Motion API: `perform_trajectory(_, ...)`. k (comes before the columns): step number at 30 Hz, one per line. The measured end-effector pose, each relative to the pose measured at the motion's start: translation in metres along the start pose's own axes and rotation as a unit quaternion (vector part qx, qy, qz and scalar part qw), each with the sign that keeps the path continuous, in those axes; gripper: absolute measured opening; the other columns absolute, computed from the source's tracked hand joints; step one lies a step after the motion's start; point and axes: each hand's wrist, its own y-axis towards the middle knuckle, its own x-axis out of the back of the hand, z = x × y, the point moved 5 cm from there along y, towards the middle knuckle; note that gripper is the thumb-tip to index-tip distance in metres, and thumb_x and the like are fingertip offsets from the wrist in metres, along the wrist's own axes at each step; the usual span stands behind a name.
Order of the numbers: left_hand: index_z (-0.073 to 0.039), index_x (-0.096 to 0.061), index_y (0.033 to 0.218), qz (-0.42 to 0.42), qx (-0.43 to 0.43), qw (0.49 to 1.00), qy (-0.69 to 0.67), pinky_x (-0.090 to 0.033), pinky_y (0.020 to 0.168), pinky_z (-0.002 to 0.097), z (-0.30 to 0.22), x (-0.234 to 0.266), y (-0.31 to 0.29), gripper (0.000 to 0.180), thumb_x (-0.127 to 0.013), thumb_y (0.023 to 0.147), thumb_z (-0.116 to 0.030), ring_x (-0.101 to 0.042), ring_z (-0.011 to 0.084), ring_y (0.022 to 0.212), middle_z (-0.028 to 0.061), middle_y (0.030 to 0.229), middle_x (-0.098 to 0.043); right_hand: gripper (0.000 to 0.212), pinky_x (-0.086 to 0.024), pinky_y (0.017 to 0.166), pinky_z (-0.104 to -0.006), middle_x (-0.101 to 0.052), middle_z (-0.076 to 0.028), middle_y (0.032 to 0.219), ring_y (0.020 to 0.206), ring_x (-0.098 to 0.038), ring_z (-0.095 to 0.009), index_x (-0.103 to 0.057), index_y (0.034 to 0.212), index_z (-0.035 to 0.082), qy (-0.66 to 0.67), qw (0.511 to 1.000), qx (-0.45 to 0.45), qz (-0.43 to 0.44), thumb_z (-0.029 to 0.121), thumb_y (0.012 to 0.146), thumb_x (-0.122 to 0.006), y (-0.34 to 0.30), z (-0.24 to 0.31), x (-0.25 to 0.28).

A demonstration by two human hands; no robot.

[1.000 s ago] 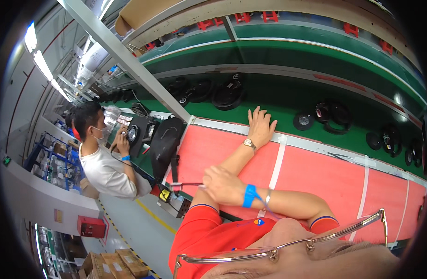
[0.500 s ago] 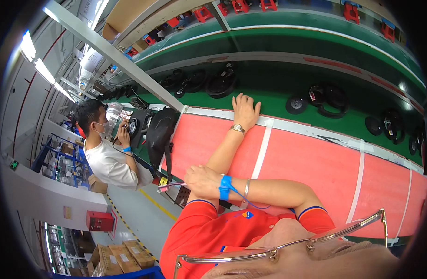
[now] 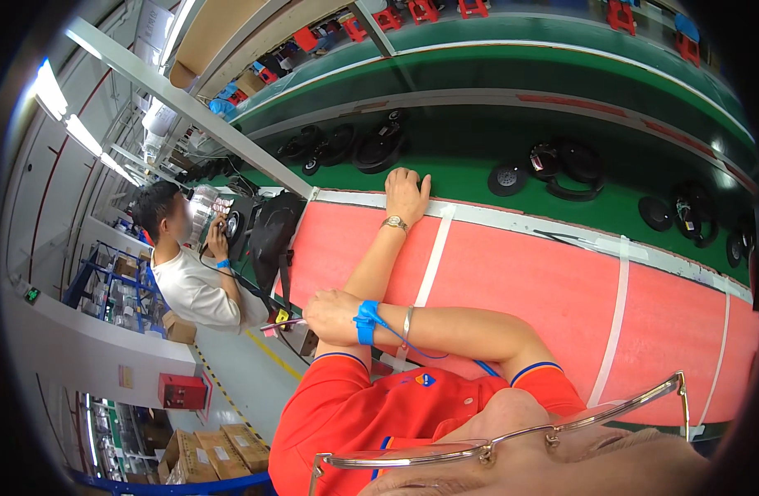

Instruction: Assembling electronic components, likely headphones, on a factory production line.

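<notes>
My left hand (image 3: pixel 407 197), with a wristwatch, rests palm down on the white far edge of the pink-topped workbench (image 3: pixel 511 273). Its fingers reach toward the green conveyor belt (image 3: pixel 470 178), and nothing shows in its grasp. My right arm lies across my body. On its wrist are a blue strap with a cord (image 3: pixel 367 322) and a bracelet. Over my left upper arm, my right hand (image 3: pixel 330 317) is closed on a slender pinkish stick-like tool (image 3: pixel 282 324), whose end sticks out to the left; its kind is unclear.
Black wheel-and-ring assemblies (image 3: pixel 567 169) stand along the belt. A black bag-like object (image 3: pixel 273 231) is at the bench's left end. Beyond it a co-worker in a white shirt (image 3: pixel 206 289) handles a small wheel. Cardboard boxes (image 3: pixel 218 455) sit at lower left. A metal post (image 3: pixel 189 107) slants overhead.
The view has shifted slightly, so bench and arms appear farther left. The fingers of my left hand are closer together. My right hand keeps its hold on the slender tool.
</notes>
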Motion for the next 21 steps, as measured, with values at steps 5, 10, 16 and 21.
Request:
perform_trajectory(5, -0.001, -0.062, 0.079, 0.013, 0.022, 1.0, -0.014, -0.041, 0.09, 0.0444, 0.002, -0.001, -0.001, 0.029, -0.06, 0.088, -0.028, -0.052, 0.0331, 0.099, 0.0158, 0.093, -0.059, 0.021, -0.054, 0.071, -0.0437, -0.066, -0.02, 0.082, 0.08, -0.066, -0.035, -0.065, 0.084, -0.002, 0.071, 0.997, 0.033, -0.014, 0.014, 0.084, -0.052, -0.002, 0.022, 0.011)
perform_trajectory(10, -0.002, -0.062, 0.078, 0.02, 0.023, 0.999, -0.016, -0.042, 0.088, 0.044, 0.003, -0.004, -0.001, 0.028, -0.06, 0.088, -0.029, -0.052, 0.0327, 0.098, 0.0147, 0.091, -0.059, 0.019, -0.054, 0.071, -0.0435, -0.066, -0.019, 0.083, 0.081, -0.066, -0.034, -0.064, 0.084, -0.002, 0.057, 0.997, 0.044, -0.002, 0.014, 0.084, -0.053, -0.003, 0.024, 0.009)
perform_trajectory(16, -0.002, -0.061, 0.078, 0.015, 0.028, 0.999, -0.018, -0.043, 0.087, 0.0437, 0.004, -0.004, -0.002, 0.028, -0.06, 0.089, -0.028, -0.052, 0.0324, 0.098, 0.0143, 0.092, -0.059, 0.017, -0.054, 0.068, -0.0419, -0.064, -0.016, 0.085, 0.078, -0.066, -0.031, -0.063, 0.084, -0.002, 0.015, 0.999, 0.028, -0.038, 0.012, 0.083, -0.054, -0.005, 0.016, 0.003)
perform_trajectory(21, -0.002, -0.062, 0.078, 0.02, 0.036, 0.999, -0.021, -0.043, 0.087, 0.0436, 0.006, -0.002, -0.002, 0.028, -0.06, 0.089, -0.028, -0.052, 0.0322, 0.098, 0.014, 0.092, -0.059, 0.02, -0.055, 0.067, -0.039, -0.065, -0.018, 0.086, 0.081, -0.066, -0.03, -0.065, 0.084, -0.004, 0.02, 0.999, 0.011, -0.032, 0.013, 0.082, -0.055, -0.009, 0.034, 0.014)
